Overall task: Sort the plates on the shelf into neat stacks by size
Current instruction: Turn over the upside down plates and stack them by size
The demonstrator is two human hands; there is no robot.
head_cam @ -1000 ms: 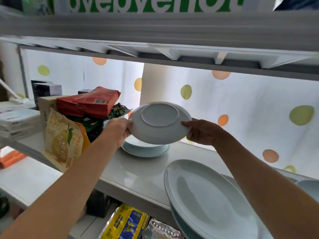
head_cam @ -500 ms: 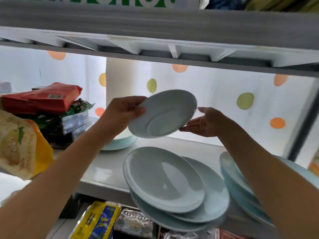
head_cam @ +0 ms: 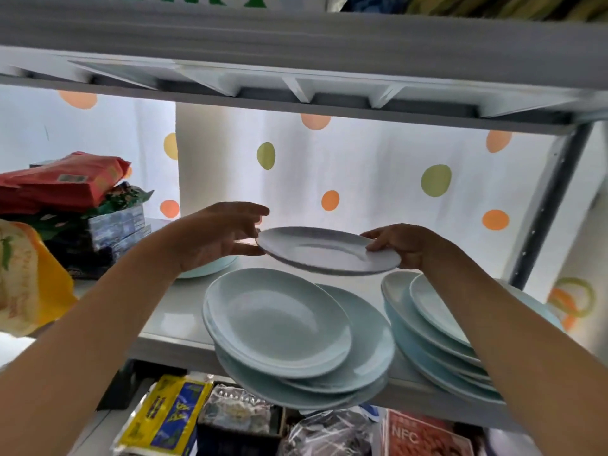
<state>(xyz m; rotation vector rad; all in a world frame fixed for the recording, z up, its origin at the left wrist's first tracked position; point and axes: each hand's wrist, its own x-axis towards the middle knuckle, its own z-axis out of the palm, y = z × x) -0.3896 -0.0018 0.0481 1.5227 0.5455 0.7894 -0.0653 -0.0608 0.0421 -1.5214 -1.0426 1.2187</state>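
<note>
Small pale plate point(head_cam: 329, 251) held level above the shelf point(head_cam: 184, 311), left hand point(head_cam: 220, 236) fingers pinching its left rim, right hand point(head_cam: 406, 245) gripping its right rim, over the loose middle stack of plates point(head_cam: 289, 327)
</note>
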